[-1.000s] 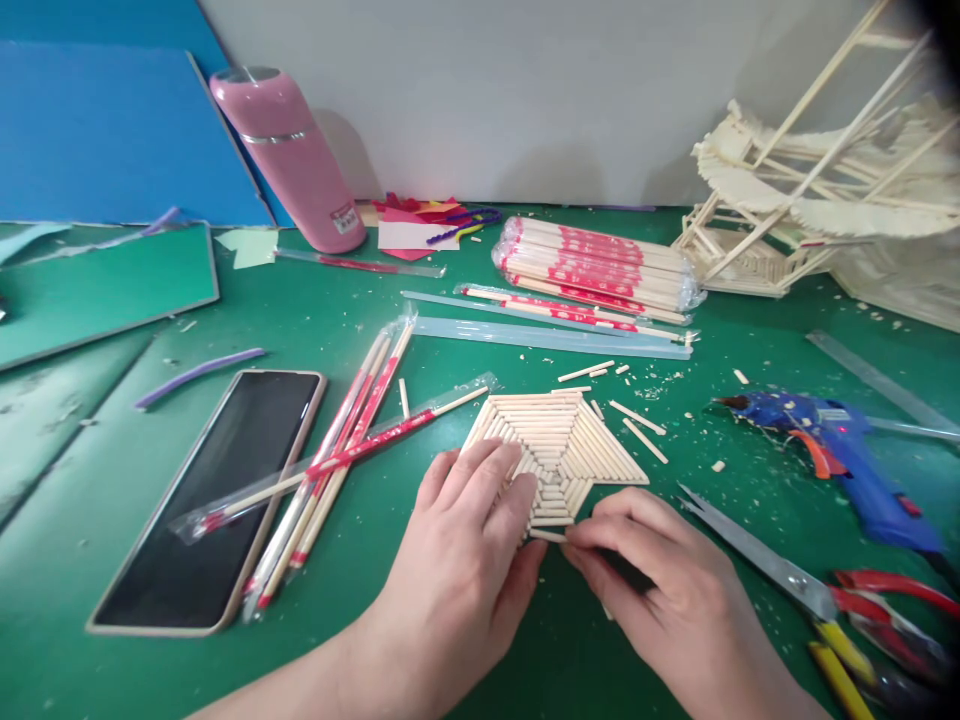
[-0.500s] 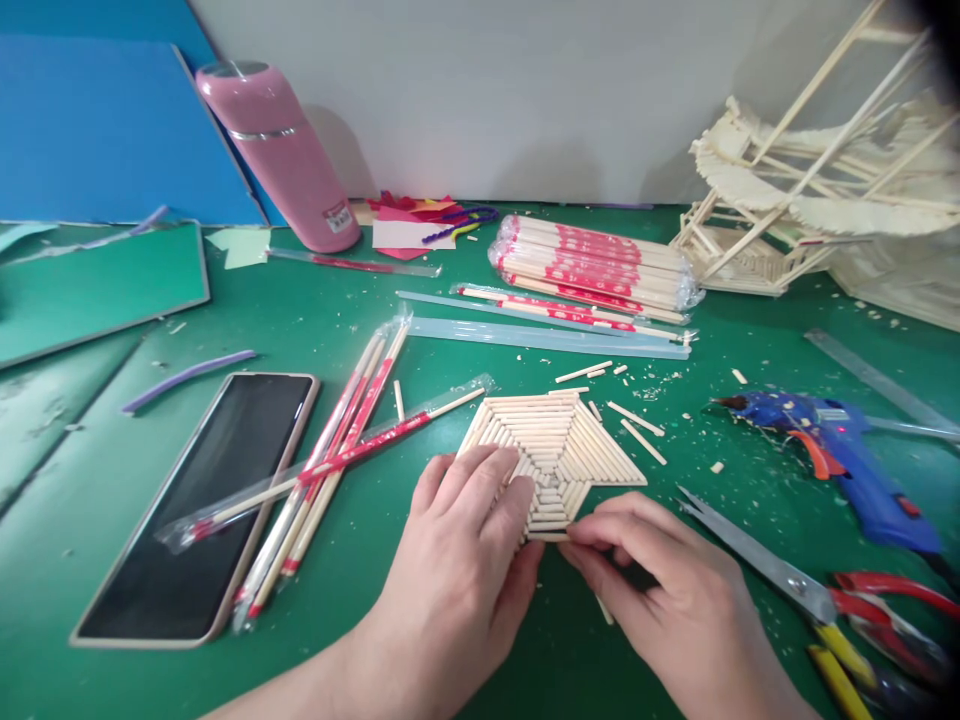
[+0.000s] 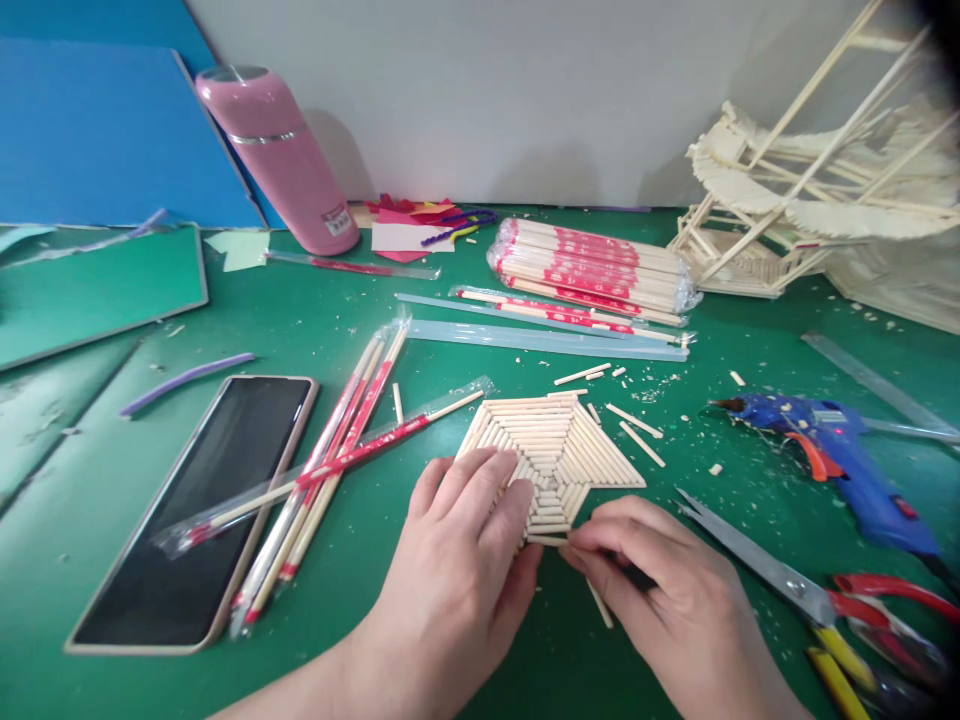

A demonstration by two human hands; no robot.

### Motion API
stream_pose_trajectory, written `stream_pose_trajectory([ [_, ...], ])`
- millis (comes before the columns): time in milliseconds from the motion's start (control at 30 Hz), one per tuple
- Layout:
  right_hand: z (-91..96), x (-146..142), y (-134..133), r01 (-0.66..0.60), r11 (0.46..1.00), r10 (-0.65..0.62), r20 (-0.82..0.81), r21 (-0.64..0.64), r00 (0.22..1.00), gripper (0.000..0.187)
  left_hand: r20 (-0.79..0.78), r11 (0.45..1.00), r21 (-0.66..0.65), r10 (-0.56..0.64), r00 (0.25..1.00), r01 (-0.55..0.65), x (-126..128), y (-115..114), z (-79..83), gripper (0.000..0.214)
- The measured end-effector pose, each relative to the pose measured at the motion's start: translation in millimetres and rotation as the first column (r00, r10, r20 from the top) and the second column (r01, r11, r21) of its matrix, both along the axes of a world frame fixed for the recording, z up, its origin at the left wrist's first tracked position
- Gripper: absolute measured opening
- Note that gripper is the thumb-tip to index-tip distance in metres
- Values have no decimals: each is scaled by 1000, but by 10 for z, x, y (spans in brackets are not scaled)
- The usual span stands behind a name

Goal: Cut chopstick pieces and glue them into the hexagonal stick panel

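Observation:
A flat web-like panel (image 3: 544, 430) of short wooden stick pieces glued in rings lies on the green table. My left hand (image 3: 465, 550) grips its left side, fingers over the top and thumb at the near edge. At the panel's front edge, my right hand (image 3: 660, 580) pinches the right end of a short stick (image 3: 547, 541) between thumb and forefinger. That piece lies along the outermost row. Another loose stick piece (image 3: 600, 604) shows beside the right thumb, on the table.
To the right are a blue glue gun (image 3: 840, 450) and red-handled scissors (image 3: 780, 570). A phone (image 3: 187, 520) and wrapped chopsticks (image 3: 330, 480) lie left. Behind are a chopstick bundle (image 3: 592, 270), glue sticks (image 3: 540, 338), a pink flask (image 3: 285, 160) and a stick model (image 3: 795, 190).
Both hands stay almost in place. The right fingers still pinch the stick at the panel's front edge, and the loose stick beside the right thumb shows a little more.

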State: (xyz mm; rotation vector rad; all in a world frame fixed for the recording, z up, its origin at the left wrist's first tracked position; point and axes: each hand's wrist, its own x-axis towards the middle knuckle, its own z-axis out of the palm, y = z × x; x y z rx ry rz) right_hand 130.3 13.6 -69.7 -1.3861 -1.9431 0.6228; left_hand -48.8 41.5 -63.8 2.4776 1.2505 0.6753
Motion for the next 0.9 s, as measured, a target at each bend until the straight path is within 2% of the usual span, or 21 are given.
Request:
stream_pose_trajectory([
  [367,8,6,9,-9,1000,8,-45,-16,999,11,-41,998,61,6,999,-4,20,12,12,24],
  [633,25,-9,-4,27,1000,-27,-22,13,999,10,-20,999,32,-2,1000,3,5,2,22,24],
  [900,26,-27,4,97,995,-96,29,-28,995,8,-2,1000,-20,10,1000,-10,25,9,22,23],
])
